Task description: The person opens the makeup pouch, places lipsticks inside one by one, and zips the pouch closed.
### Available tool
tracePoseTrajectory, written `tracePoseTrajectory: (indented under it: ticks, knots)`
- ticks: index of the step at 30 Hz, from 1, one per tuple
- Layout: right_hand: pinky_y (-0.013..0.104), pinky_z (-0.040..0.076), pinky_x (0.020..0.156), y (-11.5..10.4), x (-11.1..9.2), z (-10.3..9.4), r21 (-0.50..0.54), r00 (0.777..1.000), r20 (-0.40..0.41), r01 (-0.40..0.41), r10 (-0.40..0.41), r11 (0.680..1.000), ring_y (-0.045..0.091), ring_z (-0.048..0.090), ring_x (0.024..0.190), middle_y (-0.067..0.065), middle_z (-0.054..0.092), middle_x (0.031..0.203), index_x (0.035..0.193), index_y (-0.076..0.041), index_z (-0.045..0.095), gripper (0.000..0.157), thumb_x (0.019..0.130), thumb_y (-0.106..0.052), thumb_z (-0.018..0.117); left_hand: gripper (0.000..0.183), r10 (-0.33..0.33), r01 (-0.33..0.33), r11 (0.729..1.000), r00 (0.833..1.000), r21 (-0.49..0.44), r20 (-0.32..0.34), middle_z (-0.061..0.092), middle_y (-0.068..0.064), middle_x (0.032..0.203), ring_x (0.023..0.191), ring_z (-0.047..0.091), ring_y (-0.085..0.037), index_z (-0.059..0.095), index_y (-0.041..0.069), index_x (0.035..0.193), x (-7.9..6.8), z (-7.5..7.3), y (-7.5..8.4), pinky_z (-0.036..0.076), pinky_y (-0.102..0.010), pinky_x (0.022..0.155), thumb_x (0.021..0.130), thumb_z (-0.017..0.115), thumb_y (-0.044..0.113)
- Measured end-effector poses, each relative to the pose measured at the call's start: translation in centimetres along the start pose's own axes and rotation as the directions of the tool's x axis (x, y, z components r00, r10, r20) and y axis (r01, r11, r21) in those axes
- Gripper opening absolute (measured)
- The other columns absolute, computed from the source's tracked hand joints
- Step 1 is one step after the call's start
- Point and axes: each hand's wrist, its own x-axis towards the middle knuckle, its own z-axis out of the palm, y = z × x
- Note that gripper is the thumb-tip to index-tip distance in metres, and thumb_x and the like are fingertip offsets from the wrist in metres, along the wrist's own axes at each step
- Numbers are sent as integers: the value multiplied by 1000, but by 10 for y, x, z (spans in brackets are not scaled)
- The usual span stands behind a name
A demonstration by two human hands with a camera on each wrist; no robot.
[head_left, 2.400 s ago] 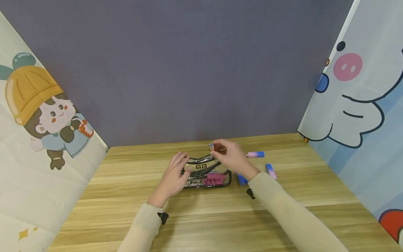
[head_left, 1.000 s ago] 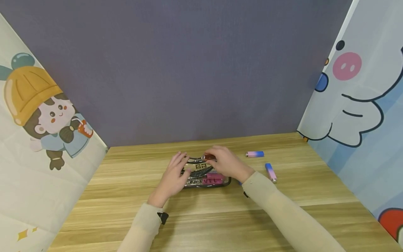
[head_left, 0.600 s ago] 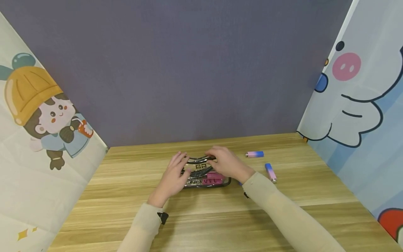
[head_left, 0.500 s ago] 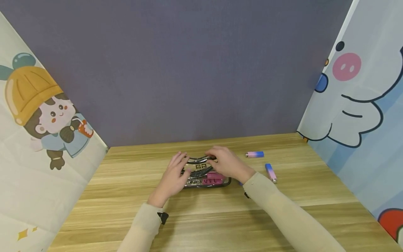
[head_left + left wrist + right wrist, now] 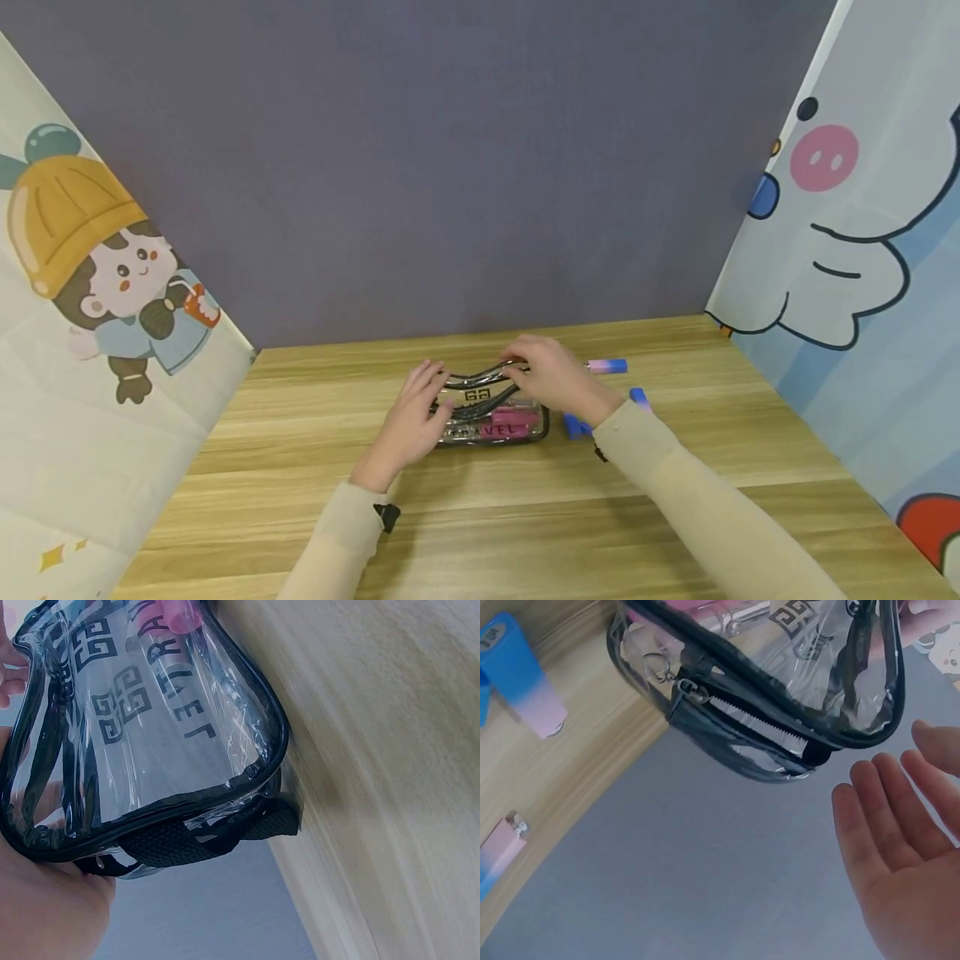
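A clear pouch (image 5: 477, 397) with black trim and "TRAVEL" lettering stands on the table, pink tubes (image 5: 517, 417) showing through its plastic. My left hand (image 5: 411, 415) holds the pouch's left end, thumb on the near side and fingers on the far side; part of it shows through the plastic in the left wrist view. Above the pouch's right end is my right hand (image 5: 551, 372). Seen by the right wrist camera, its fingers are extended and empty, beside the rim. The zipper (image 5: 757, 720) with its ring pull (image 5: 692, 691) runs along the pouch opening.
Several small blue-and-pink tubes lie to the right: one tube (image 5: 609, 366) at the back, another (image 5: 640, 398) partly behind the sleeve, and blue pieces (image 5: 576, 426) close by the pouch. A dark grey panel (image 5: 450, 183) rises behind the wooden table (image 5: 480, 525).
Earlier my right hand carried a small reddish tube with a silver end to the pouch; it has let go and drawn slightly right. The left hand has stayed put.
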Motion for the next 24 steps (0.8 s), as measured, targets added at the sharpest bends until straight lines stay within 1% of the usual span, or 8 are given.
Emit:
tracePoseTrajectory:
  ticks: [2, 6, 9, 13, 17, 20, 24]
  knots:
    - [42, 56, 94, 2, -1, -2, 4, 1000, 2, -9, 9, 1000, 24, 67, 107, 8, 71, 116, 122, -5, 71, 27, 96, -14, 71, 53, 7, -7, 1000, 1000, 0, -11, 40, -21, 157, 150, 26, -39, 49, -5, 146, 0, 0, 0, 22, -56, 122, 102, 51, 23]
    - [42, 55, 96, 7, -5, -6, 14, 999, -1, -42, 42, 999, 23, 66, 108, 5, 70, 117, 123, -7, 71, 28, 97, -16, 70, 53, 9, -9, 1000, 1000, 3, -11, 41, -21, 157, 150, 26, -40, 50, -6, 146, 0, 1, -2, 23, -56, 122, 102, 52, 23]
    - [43, 55, 97, 11, -7, -8, 14, 999, -20, -42, 42, 999, 24, 67, 109, 6, 71, 118, 123, -6, 71, 27, 97, -15, 70, 53, 3, -3, 1000, 1000, 5, -6, 41, -20, 157, 150, 26, -39, 49, -5, 146, 0, 1, -3, 23, -55, 122, 102, 51, 24]
    - [45, 55, 97, 16, -10, -13, 15, 998, -52, -29, 30, 999, 27, 67, 110, 10, 70, 119, 121, -3, 71, 27, 96, -14, 70, 53, -15, 15, 1000, 1000, 7, 3, 40, -19, 158, 151, 24, -37, 49, -3, 148, 1, 0, -3, 21, -53, 123, 102, 50, 25]
    - [46, 56, 96, 21, -13, -19, 22, 997, -68, -36, 37, 999, 29, 67, 109, 12, 70, 118, 120, -1, 71, 27, 96, -13, 70, 53, -7, 7, 1000, 1000, 5, -3, 40, -20, 157, 151, 25, -38, 49, -3, 147, 1, -1, -4, 22, -54, 122, 102, 51, 25]
    - [48, 55, 96, 27, -16, -21, 7, 997, -73, -35, 35, 999, 31, 67, 107, 14, 71, 117, 120, 0, 70, 27, 96, -12, 69, 53, 4, -4, 1000, 1000, 4, -10, 41, -20, 157, 150, 26, -39, 50, -4, 146, 1, 0, -3, 22, -55, 122, 101, 51, 24]
    - [50, 55, 96, 37, -20, -21, -34, 996, -77, -37, 34, 999, 32, 67, 106, 15, 71, 116, 121, 1, 70, 29, 95, -13, 69, 54, 1, -1, 1000, 1000, 6, -7, 40, -20, 157, 150, 26, -39, 49, -5, 146, 1, 1, -4, 22, -55, 122, 102, 51, 26]
